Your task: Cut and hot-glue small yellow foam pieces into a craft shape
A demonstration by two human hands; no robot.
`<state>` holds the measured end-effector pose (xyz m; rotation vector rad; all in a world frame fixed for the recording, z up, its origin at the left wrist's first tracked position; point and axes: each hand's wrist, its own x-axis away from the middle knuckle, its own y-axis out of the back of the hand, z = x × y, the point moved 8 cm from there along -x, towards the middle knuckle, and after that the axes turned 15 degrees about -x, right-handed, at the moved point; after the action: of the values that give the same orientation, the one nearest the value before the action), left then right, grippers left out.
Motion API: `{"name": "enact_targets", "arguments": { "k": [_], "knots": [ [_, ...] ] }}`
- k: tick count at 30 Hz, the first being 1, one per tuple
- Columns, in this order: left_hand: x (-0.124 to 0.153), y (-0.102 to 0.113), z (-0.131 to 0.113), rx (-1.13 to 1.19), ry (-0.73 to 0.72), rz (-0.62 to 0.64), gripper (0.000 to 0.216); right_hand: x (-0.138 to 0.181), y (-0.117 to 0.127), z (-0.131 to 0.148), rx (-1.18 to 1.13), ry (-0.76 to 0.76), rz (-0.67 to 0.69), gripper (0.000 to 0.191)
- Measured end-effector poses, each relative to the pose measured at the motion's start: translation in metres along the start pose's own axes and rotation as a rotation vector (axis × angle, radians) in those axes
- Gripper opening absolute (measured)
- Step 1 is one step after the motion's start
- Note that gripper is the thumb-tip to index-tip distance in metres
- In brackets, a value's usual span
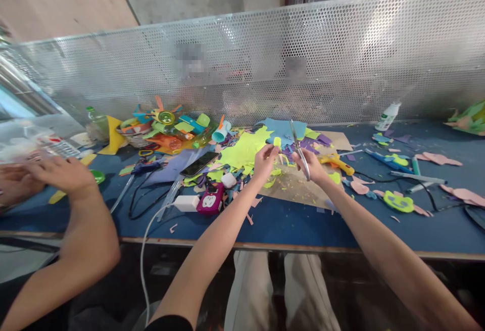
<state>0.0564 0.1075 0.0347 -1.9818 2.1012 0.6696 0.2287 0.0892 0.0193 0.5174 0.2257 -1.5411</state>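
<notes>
**Crowded surface [288, 225], a small cut held in the air**

Blue and littered with paper cuttings, it runs up to a perforated metal screen [265, 58] at the back.

My left hand [265, 161] is raised just above the mess, thumb and fingertips pinching a small yellow-green scrap [277, 142] so that it stands up clear of my fingers. My right hand [312, 164] is wrapped around the handles of the scissors [297, 141], whose blades point up and away, beside the scrap. I cannot tell how far the blades are parted.

As I judge it, a piece this small wants a pinch low down, with my fingertips out of the cutting line. I would turn the scrap into the blades, not swing the scissors, and take short snips near the pivot.

Under both hands lies a brown card sheet [295, 189] dusted with trimmings, which would catch whatever falls. A big yellow-green sheet [244, 151] lies just left of it, and a yellow glue gun [335, 161] just right, near my right wrist, with its cord trailing off. A phone [199, 163] and a magenta plug [211, 200] sit further left.

Open room is mostly in front of me, the bare strip before the front edge [265, 245]. A co-worker's hand [60, 174] rests well apart at the far left, so my elbows have space.
</notes>
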Motion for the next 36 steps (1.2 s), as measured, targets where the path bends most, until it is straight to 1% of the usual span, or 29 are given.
{"name": "enact_targets", "arguments": {
  "k": [3,6,9,11,15,18,25,30,36],
  "knots": [
    [-0.001,0.004,0.001,0.057,0.034,-0.039,0.035,-0.001,0.003,0.003,0.192,0.055,0.031,0.032],
    [0.000,0.007,0.000,0.085,0.053,-0.051,0.035,-0.001,0.009,0.003,0.354,0.083,0.067,0.034],
    [0.002,0.010,-0.002,0.067,0.059,-0.059,0.036,-0.002,0.012,0.000,0.409,0.058,0.103,0.033],
    [0.003,0.012,-0.004,0.055,0.062,-0.057,0.036,0.000,0.009,-0.003,0.427,0.035,0.163,0.034],
    [0.006,0.012,-0.010,0.061,0.054,-0.060,0.038,0.004,-0.002,-0.003,0.379,0.007,0.304,0.037],
    [0.008,0.012,-0.013,0.040,0.043,-0.065,0.038,0.008,-0.008,0.001,0.300,0.001,0.352,0.040],
    [0.012,0.005,-0.012,0.032,0.041,-0.046,0.038,0.015,-0.019,0.000,0.161,-0.107,0.396,0.048],
    [0.013,0.006,-0.014,0.029,0.023,-0.067,0.036,0.015,-0.020,0.001,0.153,-0.111,0.364,0.051],
    [0.014,0.002,-0.011,0.008,0.062,-0.031,0.033,0.016,-0.018,-0.011,0.121,-0.186,0.344,0.048]
  ]
}}
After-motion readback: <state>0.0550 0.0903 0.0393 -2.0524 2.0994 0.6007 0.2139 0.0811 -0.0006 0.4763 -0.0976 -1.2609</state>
